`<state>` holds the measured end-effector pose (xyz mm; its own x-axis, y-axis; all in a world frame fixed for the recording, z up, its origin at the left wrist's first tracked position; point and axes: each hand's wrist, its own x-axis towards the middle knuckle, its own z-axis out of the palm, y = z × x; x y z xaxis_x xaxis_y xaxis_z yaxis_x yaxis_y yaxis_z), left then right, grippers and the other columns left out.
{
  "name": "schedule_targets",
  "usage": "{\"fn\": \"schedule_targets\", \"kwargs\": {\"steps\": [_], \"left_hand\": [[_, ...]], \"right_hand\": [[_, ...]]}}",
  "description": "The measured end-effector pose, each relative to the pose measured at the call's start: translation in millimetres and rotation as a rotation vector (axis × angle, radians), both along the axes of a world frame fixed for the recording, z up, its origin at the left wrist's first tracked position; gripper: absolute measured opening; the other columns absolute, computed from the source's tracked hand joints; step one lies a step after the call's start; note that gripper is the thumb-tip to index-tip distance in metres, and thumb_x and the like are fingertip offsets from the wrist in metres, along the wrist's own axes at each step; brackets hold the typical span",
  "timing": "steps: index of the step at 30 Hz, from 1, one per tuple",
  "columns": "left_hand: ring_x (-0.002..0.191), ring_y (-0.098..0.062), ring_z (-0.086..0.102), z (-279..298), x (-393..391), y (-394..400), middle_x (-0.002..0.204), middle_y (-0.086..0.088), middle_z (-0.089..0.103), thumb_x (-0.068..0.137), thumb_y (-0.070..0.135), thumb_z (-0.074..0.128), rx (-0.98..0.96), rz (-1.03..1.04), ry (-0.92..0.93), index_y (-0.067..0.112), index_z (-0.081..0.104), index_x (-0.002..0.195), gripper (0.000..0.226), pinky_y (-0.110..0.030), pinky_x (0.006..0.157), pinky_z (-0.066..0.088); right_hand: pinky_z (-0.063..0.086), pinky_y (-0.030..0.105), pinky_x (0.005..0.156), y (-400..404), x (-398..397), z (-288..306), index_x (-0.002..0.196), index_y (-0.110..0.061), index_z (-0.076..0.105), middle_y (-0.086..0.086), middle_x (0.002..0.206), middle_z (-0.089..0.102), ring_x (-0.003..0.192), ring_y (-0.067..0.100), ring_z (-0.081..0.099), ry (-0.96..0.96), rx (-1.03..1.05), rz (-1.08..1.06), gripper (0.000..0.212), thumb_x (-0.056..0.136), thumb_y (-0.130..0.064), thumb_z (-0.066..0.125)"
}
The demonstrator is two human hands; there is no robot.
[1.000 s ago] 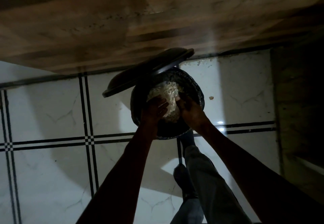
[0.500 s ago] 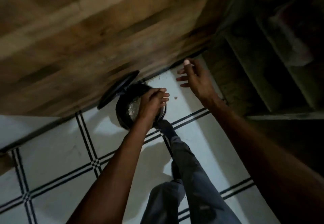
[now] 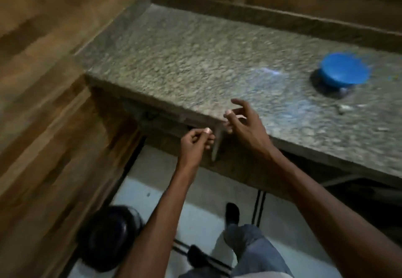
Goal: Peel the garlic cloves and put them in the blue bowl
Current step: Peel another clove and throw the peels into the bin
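Observation:
The blue bowl [image 3: 345,74] stands on the speckled granite counter [image 3: 195,60] at the far right, blurred by camera motion, and its contents cannot be made out. A few small pale bits [image 3: 345,108] lie on the counter just in front of it. My left hand [image 3: 193,145] hovers below the counter's front edge with its fingers curled in and nothing visible in them. My right hand [image 3: 245,127] is over the counter's front edge, fingers loosely bent and spread, holding nothing. Both hands are well to the left of the bowl.
A black bin [image 3: 108,234] sits on the white tiled floor [image 3: 195,212] at lower left, against a wooden panel wall [image 3: 43,103]. My legs and dark shoes [image 3: 232,211] are below the hands. The counter has a raised rim along its back and left side.
Both hands left the black bin with pale peels and rose to the counter's edge. The view swung up from the floor, so the counter and blue bowl now show.

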<state>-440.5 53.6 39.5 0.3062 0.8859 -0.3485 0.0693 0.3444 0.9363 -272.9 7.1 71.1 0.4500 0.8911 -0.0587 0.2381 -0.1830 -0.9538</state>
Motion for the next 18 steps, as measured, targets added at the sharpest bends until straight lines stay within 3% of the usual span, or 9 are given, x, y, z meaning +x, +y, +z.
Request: {"fn": "schedule_targets", "kwargs": {"steps": [5, 11, 15, 16, 18], "left_hand": [[0.069, -0.007, 0.071, 34, 143, -12, 0.085, -0.006, 0.075, 0.101, 0.011, 0.067, 0.084, -0.248, -0.011, 0.011, 0.066, 0.104, 0.003, -0.019, 0.067, 0.057], [0.068, -0.011, 0.070, 24, 308, -21, 0.086, -0.010, 0.073, 0.102, 0.007, 0.064, 0.238, -0.453, 0.117, 0.011, 0.065, 0.102, 0.005, -0.028, 0.067, 0.055], [0.085, -0.024, 0.072, 5, 388, -27, 0.094, -0.010, 0.075, 0.097, 0.015, 0.072, 0.385, -0.565, 0.263, 0.016, 0.071, 0.101, 0.005, -0.042, 0.078, 0.061], [0.084, -0.023, 0.072, 0, 403, -26, 0.094, -0.009, 0.075, 0.094, 0.016, 0.074, 0.402, -0.579, 0.298, 0.016, 0.071, 0.101, 0.007, -0.044, 0.078, 0.063], [0.083, -0.022, 0.072, -7, 428, -25, 0.094, -0.007, 0.074, 0.090, 0.018, 0.075, 0.424, -0.610, 0.365, 0.016, 0.072, 0.104, 0.015, -0.048, 0.078, 0.064]], "right_hand": [[0.066, 0.038, 0.076, -67, 134, 20, 0.147, -0.023, 0.050, 0.005, 0.115, 0.070, 0.090, 0.013, 0.077, 0.008, -0.002, -0.255, 0.043, 0.106, -0.029, 0.062], [0.065, 0.046, 0.075, -134, 278, 3, 0.137, -0.023, 0.057, 0.002, 0.106, 0.069, 0.085, 0.018, 0.076, 0.006, -0.056, -0.477, 0.034, 0.104, -0.025, 0.065], [0.059, 0.024, 0.058, -167, 354, -13, 0.135, -0.019, 0.063, 0.000, 0.105, 0.068, 0.088, 0.017, 0.074, -0.033, -0.152, -0.546, 0.034, 0.102, -0.022, 0.068], [0.059, 0.022, 0.058, -170, 368, -17, 0.134, -0.018, 0.064, -0.001, 0.105, 0.068, 0.087, 0.015, 0.073, -0.056, -0.177, -0.547, 0.033, 0.101, -0.020, 0.068], [0.063, 0.034, 0.074, -170, 392, -27, 0.133, -0.015, 0.067, 0.001, 0.107, 0.069, 0.089, 0.014, 0.070, -0.142, -0.236, -0.523, 0.032, 0.101, -0.015, 0.066]]}}
